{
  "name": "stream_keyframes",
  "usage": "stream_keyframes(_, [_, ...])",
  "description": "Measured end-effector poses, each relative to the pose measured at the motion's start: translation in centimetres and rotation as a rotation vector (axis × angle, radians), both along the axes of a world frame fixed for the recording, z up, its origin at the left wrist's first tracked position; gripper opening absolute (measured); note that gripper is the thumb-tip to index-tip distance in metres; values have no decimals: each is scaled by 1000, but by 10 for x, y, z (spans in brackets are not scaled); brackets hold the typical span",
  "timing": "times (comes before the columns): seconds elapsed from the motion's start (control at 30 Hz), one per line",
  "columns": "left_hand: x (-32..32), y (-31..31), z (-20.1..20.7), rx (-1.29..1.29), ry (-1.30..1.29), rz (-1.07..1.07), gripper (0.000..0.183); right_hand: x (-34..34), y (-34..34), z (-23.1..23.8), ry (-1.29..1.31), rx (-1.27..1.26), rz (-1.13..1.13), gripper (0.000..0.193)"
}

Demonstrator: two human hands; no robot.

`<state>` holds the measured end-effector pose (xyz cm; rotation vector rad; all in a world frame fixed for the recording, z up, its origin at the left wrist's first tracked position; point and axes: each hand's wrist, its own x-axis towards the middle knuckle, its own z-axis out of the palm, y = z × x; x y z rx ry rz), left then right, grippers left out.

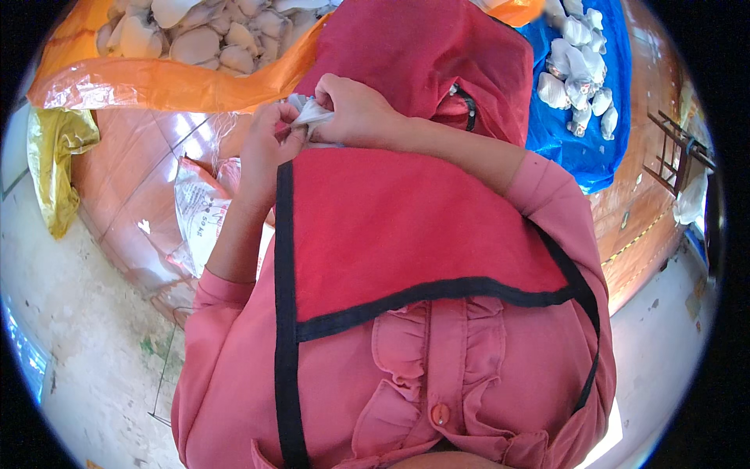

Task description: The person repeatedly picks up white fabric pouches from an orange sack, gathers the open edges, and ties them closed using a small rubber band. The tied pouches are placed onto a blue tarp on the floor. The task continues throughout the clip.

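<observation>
Both hands meet over my lap at a small, crumpled white piece of thin material [312, 114], its kind too small to make out. My left hand [275, 134] pinches its left side between thumb and fingers. On the other side, my right hand [353, 111] has its fingers closed on the same piece, the knuckles turned up. The fingers partly hide it. Under the hands lies my red apron [414, 211] with black edging.
An orange plastic sheet [148, 82] at the far left holds many pale, rounded pieces [195, 45]. Several white bundles [580, 74] lie on a blue sheet [617, 148] at the far right. A yellow sack [56, 168] and a printed white bag [197, 205] rest on the tiled floor.
</observation>
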<state>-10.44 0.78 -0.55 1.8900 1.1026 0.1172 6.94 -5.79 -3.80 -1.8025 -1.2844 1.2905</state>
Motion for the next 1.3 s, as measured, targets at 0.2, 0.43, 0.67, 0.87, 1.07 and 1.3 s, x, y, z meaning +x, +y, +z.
stream_keyframes(0.2, [-1, 3, -12, -19, -84, -91, 18, 0, -1, -12, 70, 8, -60, 61])
stream_keyframes(0.43, [-8, 0, -27, -11, -298, -104, 16, -4, -2, -14, 101, -4, -102, 59])
stream_keyframes(0.67, [2, -12, -13, -93, -176, 87, 18, 3, -9, -27, 164, 144, -20, 55])
stream_keyframes(0.87, [-4, -24, -9, -161, -238, 176, 23, 40, -5, -5, 546, -180, 264, 47])
stream_keyframes(1.07, [-14, -25, -24, -92, -299, 123, 23, 51, 3, -11, 503, -102, 392, 49])
stream_keyframes(1.3, [-33, -34, -30, -250, -499, 198, 21, 36, 14, -7, 349, -104, 463, 47])
